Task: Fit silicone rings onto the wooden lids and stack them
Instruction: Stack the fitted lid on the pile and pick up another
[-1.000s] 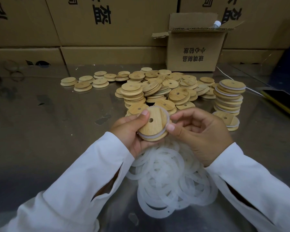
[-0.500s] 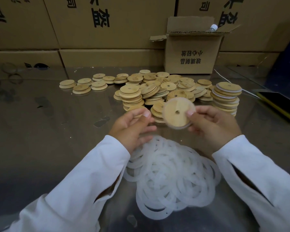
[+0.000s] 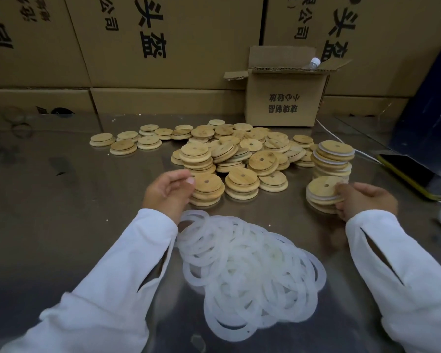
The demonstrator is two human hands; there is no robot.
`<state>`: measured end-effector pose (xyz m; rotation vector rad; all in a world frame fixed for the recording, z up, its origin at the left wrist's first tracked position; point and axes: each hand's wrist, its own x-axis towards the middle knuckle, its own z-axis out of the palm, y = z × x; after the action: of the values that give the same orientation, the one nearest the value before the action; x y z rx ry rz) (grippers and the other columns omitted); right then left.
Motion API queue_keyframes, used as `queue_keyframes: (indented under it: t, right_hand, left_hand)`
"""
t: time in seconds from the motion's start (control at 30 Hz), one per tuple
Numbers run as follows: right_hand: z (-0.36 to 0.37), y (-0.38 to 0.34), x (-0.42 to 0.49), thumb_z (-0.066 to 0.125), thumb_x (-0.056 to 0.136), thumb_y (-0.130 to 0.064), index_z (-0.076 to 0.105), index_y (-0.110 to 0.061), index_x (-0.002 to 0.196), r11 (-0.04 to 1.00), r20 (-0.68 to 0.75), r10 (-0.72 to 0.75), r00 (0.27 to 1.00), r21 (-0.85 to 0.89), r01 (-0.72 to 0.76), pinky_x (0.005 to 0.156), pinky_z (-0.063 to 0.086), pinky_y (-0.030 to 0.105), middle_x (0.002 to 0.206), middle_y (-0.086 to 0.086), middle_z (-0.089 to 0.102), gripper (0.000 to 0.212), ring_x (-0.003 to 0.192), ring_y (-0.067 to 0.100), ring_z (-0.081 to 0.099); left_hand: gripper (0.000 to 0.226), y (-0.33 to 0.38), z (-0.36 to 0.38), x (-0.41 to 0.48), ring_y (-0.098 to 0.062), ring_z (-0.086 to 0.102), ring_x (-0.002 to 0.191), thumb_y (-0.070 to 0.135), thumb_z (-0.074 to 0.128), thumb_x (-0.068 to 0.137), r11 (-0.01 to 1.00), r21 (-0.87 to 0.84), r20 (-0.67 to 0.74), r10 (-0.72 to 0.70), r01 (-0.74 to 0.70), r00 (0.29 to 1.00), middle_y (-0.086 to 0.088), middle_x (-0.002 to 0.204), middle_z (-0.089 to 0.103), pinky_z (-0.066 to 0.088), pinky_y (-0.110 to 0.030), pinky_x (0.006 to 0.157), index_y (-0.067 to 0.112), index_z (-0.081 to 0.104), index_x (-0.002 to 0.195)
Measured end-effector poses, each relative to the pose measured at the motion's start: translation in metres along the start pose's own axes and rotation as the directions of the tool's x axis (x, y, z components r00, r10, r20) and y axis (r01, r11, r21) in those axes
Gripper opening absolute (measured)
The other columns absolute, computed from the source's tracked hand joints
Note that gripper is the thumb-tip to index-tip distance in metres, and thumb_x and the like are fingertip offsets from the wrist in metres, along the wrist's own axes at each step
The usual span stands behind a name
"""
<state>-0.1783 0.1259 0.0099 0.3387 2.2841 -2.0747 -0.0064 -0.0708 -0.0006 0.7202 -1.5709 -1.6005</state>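
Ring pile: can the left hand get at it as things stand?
Probably yes. The left hand looks empty, beside a lid stack at the far edge of the ring pile. Nothing lies over the rings; the right hand is off to the side, gripping a lid.

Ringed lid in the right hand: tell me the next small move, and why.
Probably let it go. The right hand holds the ringed lid flat on top of the short stack, so it looks placed. The left hand, holding nothing, hovers by a bare lid, ready for the next one.
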Motion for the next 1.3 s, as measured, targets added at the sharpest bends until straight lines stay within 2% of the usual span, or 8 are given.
queue_keyframes:
  t: [0.17, 0.43, 0.57, 0.7, 0.83, 1.07, 1.2, 1.3]
  right_hand:
    - [-0.005, -0.005, 0.001, 0.066, 0.081, -0.018, 0.052, -0.023, 0.111, 0.986, -0.011, 0.074, 0.997, 0.152, -0.072, 0.076, 0.05, 0.033, 0.112, 0.01, 0.058, 0.033, 0.088, 0.027, 0.059]
    - [0.002, -0.002, -0.023, 0.05, 0.085, -0.006, 0.055, -0.018, 0.107, 0.939, -0.053, -0.345, 0.937, -0.025, 0.344, 0.078, 0.043, 0.03, 0.092, -0.001, 0.054, 0.026, 0.086, 0.016, 0.053]
    - [0.005, 0.0, -0.024, 0.051, 0.083, -0.005, 0.055, -0.02, 0.098, 0.93, -0.017, -0.368, 0.93, -0.018, 0.368, 0.076, 0.041, 0.03, 0.082, -0.004, 0.052, 0.022, 0.082, 0.016, 0.053]
    - [0.007, -0.001, -0.029, 0.055, 0.082, -0.006, 0.056, -0.019, 0.098, 0.919, 0.023, -0.395, 0.919, 0.019, 0.394, 0.067, 0.042, 0.022, 0.075, -0.009, 0.051, 0.021, 0.066, 0.006, 0.052]
    - [0.013, -0.001, -0.053, 0.061, 0.083, -0.011, 0.057, -0.016, 0.094, 0.856, 0.242, -0.517, 0.821, 0.174, 0.488, 0.051, 0.041, 0.01, 0.07, -0.005, 0.055, 0.013, 0.05, -0.002, 0.051]
    - [0.019, 0.012, -0.081, 0.064, 0.08, -0.015, 0.072, -0.017, 0.077, 0.886, 0.724, -0.433, 0.537, 0.233, 0.401, 0.065, 0.05, 0.015, 0.071, 0.003, 0.072, 0.009, 0.07, 0.008, 0.067]
    - [0.019, 0.012, -0.079, 0.069, 0.07, -0.033, 0.074, -0.026, 0.076, 0.902, 0.748, -0.408, 0.523, 0.239, 0.361, 0.069, 0.054, 0.022, 0.076, 0.001, 0.074, 0.01, 0.075, 0.012, 0.069]
    - [0.021, 0.015, -0.081, 0.068, 0.055, -0.047, 0.074, -0.025, 0.077, 0.891, 0.766, -0.422, 0.486, 0.252, 0.377, 0.077, 0.053, 0.028, 0.078, 0.004, 0.074, 0.032, 0.079, 0.016, 0.069]
  left_hand:
    - [0.025, -0.003, 0.001, 0.008, -0.014, 0.059, 0.093, 0.003, 0.064, 0.083, 0.992, 0.128, -0.042, 0.022, -0.017, 0.999, -0.007, 0.107, 0.061, 0.044, -0.027, 0.083, 0.01, 0.061, 0.106]
    - [0.047, -0.008, 0.026, 0.033, -0.022, 0.051, 0.11, 0.015, 0.074, 0.075, 0.853, 0.517, 0.124, 0.007, -0.07, 0.992, -0.007, 0.124, 0.053, 0.041, -0.029, 0.086, 0.013, 0.055, 0.118]
    - [0.05, -0.007, 0.032, 0.037, -0.014, 0.047, 0.096, 0.022, 0.075, 0.074, 0.763, 0.641, 0.114, 0.013, -0.084, 0.993, -0.003, 0.124, 0.053, 0.037, -0.024, 0.078, 0.018, 0.054, 0.118]
    - [0.06, 0.003, 0.026, 0.029, -0.019, 0.047, 0.116, 0.025, 0.077, 0.072, 0.683, 0.707, 0.104, 0.153, -0.181, 0.983, 0.001, 0.128, 0.053, 0.033, -0.021, 0.086, 0.02, 0.049, 0.125]
    - [0.062, 0.021, 0.023, -0.001, -0.003, 0.044, 0.11, 0.021, 0.08, 0.066, 0.627, 0.565, 0.241, 0.497, -0.537, 0.834, 0.016, 0.113, 0.052, 0.028, -0.007, 0.084, 0.026, 0.052, 0.12]
    - [0.057, 0.015, 0.025, -0.039, 0.003, 0.046, 0.115, 0.019, 0.073, 0.062, 0.549, 0.319, 0.524, 0.577, -0.772, 0.627, 0.017, 0.12, 0.051, 0.036, -0.011, 0.097, 0.024, 0.055, 0.116]
    - [0.069, 0.015, 0.021, -0.037, 0.009, 0.044, 0.117, 0.035, 0.078, 0.056, 0.827, 0.217, 0.453, 0.386, -0.519, 0.804, 0.025, 0.123, 0.047, 0.036, -0.009, 0.095, 0.043, 0.043, 0.115]
    - [0.045, 0.014, 0.017, -0.03, 0.001, 0.061, 0.092, 0.039, 0.082, 0.062, 0.97, 0.067, 0.37, 0.195, -0.235, 0.908, 0.011, 0.1, 0.066, 0.046, -0.018, 0.081, 0.029, 0.059, 0.099]
